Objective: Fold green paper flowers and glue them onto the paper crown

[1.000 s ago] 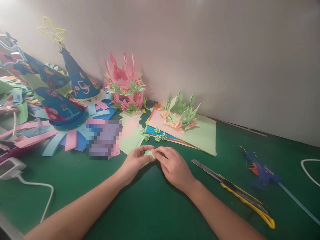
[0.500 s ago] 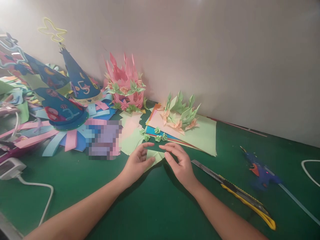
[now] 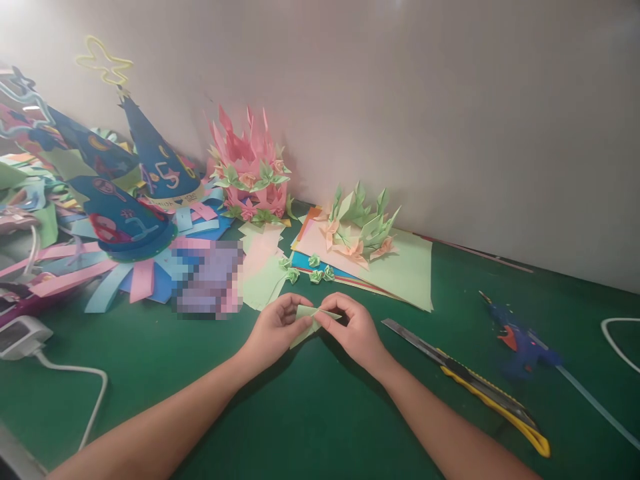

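Observation:
A small folded piece of light green paper [image 3: 306, 328] is held between my two hands above the green table. My left hand [image 3: 280, 327] pinches its left part, thumb on top and fingers curled behind. From the other side my right hand [image 3: 353, 327] grips the paper with thumb and fingers, the two thumbs almost touching. Just beyond the hands lie several small green paper roses [image 3: 316, 275]. Behind them a green paper crown with peach flowers [image 3: 363, 227] rests on a stack of coloured sheets [image 3: 417, 267].
Right of my hands lie a yellow cutter [image 3: 470, 380] with its blade out and a blue glue gun [image 3: 525, 350]. A pink paper crown [image 3: 250, 167], blue cone hats [image 3: 155, 153] and paper strips [image 3: 143, 280] fill the left. A white cable [image 3: 103, 393] runs at the lower left.
My right hand has closed on the paper, its fingers curling in from a looser, raised pose. The left fingers have also drawn in, and the paper has shifted slightly in the hands.

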Motion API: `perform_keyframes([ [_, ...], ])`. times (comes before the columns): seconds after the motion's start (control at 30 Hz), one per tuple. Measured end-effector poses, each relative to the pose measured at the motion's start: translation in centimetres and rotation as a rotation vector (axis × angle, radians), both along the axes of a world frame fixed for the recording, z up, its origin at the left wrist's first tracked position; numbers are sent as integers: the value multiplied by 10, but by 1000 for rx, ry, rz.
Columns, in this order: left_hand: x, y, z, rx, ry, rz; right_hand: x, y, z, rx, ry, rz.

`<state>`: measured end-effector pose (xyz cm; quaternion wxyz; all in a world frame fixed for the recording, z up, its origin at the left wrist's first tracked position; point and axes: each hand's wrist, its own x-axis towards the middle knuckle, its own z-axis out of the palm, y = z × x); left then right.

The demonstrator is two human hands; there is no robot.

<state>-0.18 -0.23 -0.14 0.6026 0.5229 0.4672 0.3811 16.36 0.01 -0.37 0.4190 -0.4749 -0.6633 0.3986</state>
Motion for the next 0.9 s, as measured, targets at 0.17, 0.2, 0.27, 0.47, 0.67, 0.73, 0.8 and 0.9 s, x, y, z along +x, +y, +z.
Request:
perform_keyframes([
  [0.17,-1,0,-2,45,66,7,0,0,0,-37,31,29],
  [0.2,-1,-1,-3,52,79,4,0,0,0,-39,39,33],
  [0.27,-2,-1,-6,70,101,-7,0,0,1,-43,55,43],
  [0.47,-4,1,-8,105,208,-33,1,0,4,-57,21,35],
  [0.67,-3,2,-5,153,364,-22,1,0,2,-109,-32,9],
  [0.73,-3,2,-5,109,336,-8,1,0,1,-122,-27,7],
  [0.8,-4,2,-4,36,253,-4,2,1,-1,-154,18,16],
  [0.9,-5,2,1,-114,10,11,3,2,-1,-207,174,61],
])
